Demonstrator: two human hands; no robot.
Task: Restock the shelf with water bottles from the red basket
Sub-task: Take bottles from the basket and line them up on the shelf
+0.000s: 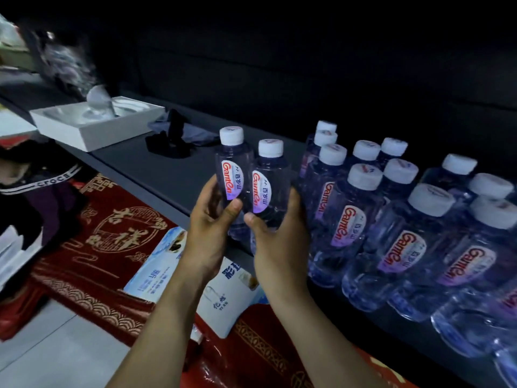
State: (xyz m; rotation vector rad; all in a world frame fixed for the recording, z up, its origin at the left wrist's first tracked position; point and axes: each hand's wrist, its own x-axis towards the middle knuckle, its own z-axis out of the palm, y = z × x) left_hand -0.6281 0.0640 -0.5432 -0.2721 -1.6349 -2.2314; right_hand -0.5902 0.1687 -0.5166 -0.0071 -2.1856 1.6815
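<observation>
My left hand (211,219) grips a clear water bottle (231,163) with a white cap and a red-lettered label. My right hand (275,233) grips a second bottle of the same kind (268,177) right beside it. Both bottles are upright, side by side, over the front edge of the dark shelf (156,175). To their right, several identical bottles (361,219) stand in rows on the shelf. The red basket is not in view.
A white open box (92,130) sits at the shelf's left end, with dark cloth items (173,141) beside it. Below the shelf lie a red patterned mat (106,233) and a white-and-blue carton (195,281). Grey floor tiles (50,357) show at lower left.
</observation>
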